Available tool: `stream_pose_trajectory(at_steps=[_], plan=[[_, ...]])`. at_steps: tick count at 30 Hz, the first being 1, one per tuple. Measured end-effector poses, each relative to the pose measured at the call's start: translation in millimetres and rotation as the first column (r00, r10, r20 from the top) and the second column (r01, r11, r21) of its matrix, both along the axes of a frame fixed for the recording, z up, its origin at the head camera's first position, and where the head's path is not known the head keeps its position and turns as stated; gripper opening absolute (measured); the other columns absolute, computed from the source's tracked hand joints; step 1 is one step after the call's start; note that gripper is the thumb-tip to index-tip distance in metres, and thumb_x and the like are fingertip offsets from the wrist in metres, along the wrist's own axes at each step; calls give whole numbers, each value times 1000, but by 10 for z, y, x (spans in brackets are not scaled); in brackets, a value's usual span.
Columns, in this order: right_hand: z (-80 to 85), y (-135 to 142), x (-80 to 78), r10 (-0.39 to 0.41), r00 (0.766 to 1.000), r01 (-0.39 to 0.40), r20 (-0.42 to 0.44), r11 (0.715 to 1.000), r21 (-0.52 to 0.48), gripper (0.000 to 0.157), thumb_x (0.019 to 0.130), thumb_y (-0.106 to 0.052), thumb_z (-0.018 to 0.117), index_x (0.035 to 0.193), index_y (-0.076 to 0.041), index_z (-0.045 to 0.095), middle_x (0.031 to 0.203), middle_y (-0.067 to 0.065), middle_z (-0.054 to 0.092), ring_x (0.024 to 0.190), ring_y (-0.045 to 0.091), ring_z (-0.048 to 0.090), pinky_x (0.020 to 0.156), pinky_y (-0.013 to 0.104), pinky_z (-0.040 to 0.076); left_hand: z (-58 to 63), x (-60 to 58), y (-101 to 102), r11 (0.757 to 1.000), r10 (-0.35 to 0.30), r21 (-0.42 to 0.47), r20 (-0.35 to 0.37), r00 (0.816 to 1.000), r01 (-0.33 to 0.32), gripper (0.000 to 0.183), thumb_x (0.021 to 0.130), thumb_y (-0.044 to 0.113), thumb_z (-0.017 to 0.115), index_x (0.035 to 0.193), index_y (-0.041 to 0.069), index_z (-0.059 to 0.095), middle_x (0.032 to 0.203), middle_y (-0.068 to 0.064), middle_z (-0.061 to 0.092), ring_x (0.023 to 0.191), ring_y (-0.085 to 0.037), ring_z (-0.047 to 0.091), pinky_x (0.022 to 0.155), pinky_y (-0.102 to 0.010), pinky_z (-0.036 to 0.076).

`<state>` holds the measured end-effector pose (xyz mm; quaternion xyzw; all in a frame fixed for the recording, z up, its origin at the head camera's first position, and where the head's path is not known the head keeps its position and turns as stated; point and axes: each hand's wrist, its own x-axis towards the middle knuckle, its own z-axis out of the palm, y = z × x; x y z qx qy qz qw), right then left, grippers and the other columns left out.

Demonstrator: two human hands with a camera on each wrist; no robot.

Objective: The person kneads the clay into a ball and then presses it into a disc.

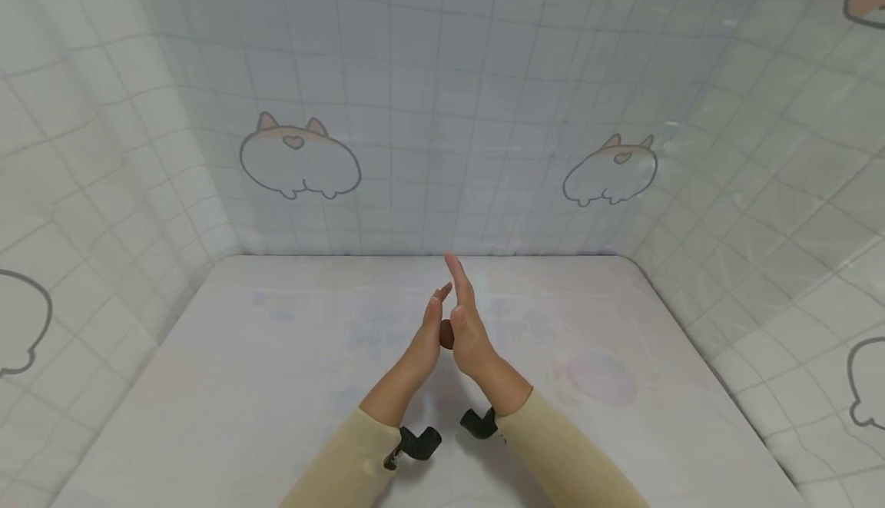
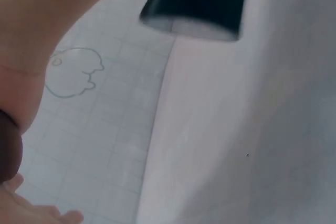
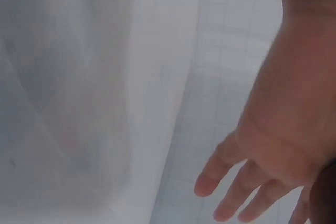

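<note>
A small, rounded brown lump (image 1: 446, 334) sits between my two palms, held there by both at once. My left hand (image 1: 422, 345) stands on edge with its fingers straight, its palm against the lump's left side. Facing it, my right hand (image 1: 473, 341) has straight fingers reaching farther forward, its palm against the other side. The lower palms are apart around the lump. In the left wrist view the brown lump (image 2: 9, 148) shows smooth and dark at the left edge. The right wrist view catches only part of the lump (image 3: 323, 195), at the lower right, beside spread fingers.
Under the hands lies a pale table (image 1: 263, 385) with faint coloured blotches. A grid-patterned sheet (image 1: 442, 108) with cartoon animals rises behind it and along both sides. Black wrist cameras (image 1: 419, 443) jut inward from the beige sleeves (image 1: 353, 458).
</note>
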<state>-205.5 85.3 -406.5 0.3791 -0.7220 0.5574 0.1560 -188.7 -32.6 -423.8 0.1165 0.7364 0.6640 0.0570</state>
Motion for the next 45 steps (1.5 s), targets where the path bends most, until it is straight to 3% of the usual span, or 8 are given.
stream_pose_trajectory(at_steps=[3,11,20,24,27,31,35,45], plan=[[15,31,-69,-33,999,33,37,999,0,90,97,-75,9,162,-13,3,167,7,7,152,27,6,113,67,12,13,37,2,999,-48,-5,9,999,48,72,99,69,-1,161,35,11,167,-12,4,152,-36,5,111,-73,8],[-2,94,-196,-72,990,73,122,997,-2,92,95,-78,12,162,-16,3,167,4,6,152,27,4,112,70,11,49,94,29,990,-137,12,-74,988,138,73,98,70,-1,162,33,-2,167,-10,1,152,-35,5,110,-74,5],[-144,123,-245,-52,961,26,272,995,100,90,88,-85,8,161,-34,-2,167,0,-2,151,30,8,109,73,16,97,111,30,986,-127,82,-209,970,147,86,93,78,3,162,27,-4,167,-10,-2,153,-32,0,111,-73,4],[-223,109,-204,5,945,-40,326,994,100,87,89,-84,9,161,-37,-3,161,11,11,95,25,59,84,48,48,131,99,3,982,-112,124,-238,965,145,86,93,79,6,162,30,-4,167,-3,-4,153,-28,-2,111,-72,8],[-263,92,-150,64,942,-98,328,991,89,86,90,-82,10,161,-35,-5,137,22,31,53,17,39,55,31,39,139,92,-15,980,-91,152,-247,965,131,85,93,79,7,162,30,-3,167,-1,-3,153,-26,-3,111,-72,10],[-282,70,-68,53,961,-89,272,989,120,85,93,-79,8,162,-30,-4,151,20,27,94,13,55,87,41,46,121,86,-26,983,-47,158,-271,961,93,83,95,76,7,162,28,-2,167,2,-4,153,-24,-4,112,-70,5],[-290,51,-15,32,982,-59,188,989,138,85,95,-76,6,162,-23,-2,167,5,2,150,26,13,110,69,19,105,71,-23,988,-6,149,-291,957,51,80,98,72,6,162,25,-2,167,3,-6,153,-23,-4,114,-68,2],[-265,-31,109,109,987,-114,119,993,34,87,98,-73,10,162,-14,-5,168,7,2,149,28,18,110,67,21,94,9,-40,988,68,147,-214,974,-37,81,96,74,3,162,28,-5,167,-8,1,152,-33,6,110,-69,19]])
